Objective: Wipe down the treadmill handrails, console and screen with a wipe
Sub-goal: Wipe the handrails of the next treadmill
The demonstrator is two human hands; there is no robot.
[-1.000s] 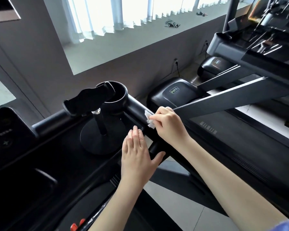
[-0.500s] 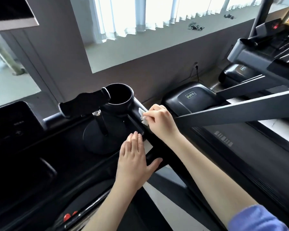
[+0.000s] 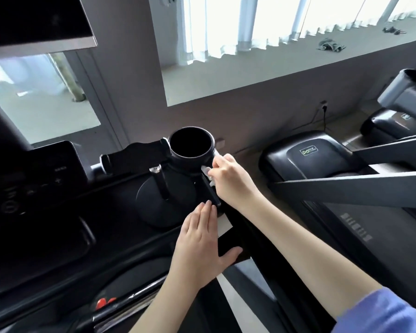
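Two risks from here. First, snagging: wipe bunched small in the right hand, grip pinching it with curled fingers, pressed to the rail edge right under the cup holder and touching its base. Easy to catch on that narrow ledge and tear, or to skip the seam altogether. Second, knocking the phone clamp on its stand just beside (top-heavy by the look, so likely to tip at a bump from a knuckle). Left hand laid flat on the handrail, grip spread, fingers straight, thumb hooked round the side; liable to leave fresh prints on any cleaned stretch. Also worth minding: console buttons at far left, easily pressed by a careless swipe.

Hard to make out: most of the wipe, buried under the fingers; damp or dry, impossible to say. Handrail beneath the right forearm mostly covered. Probable screen cut off at the top-left corner, only its lower edge showing. Cup holder's inside pure black, contents unknowable. Console surfaces dark and blurred, so no telling wiped from unwiped.
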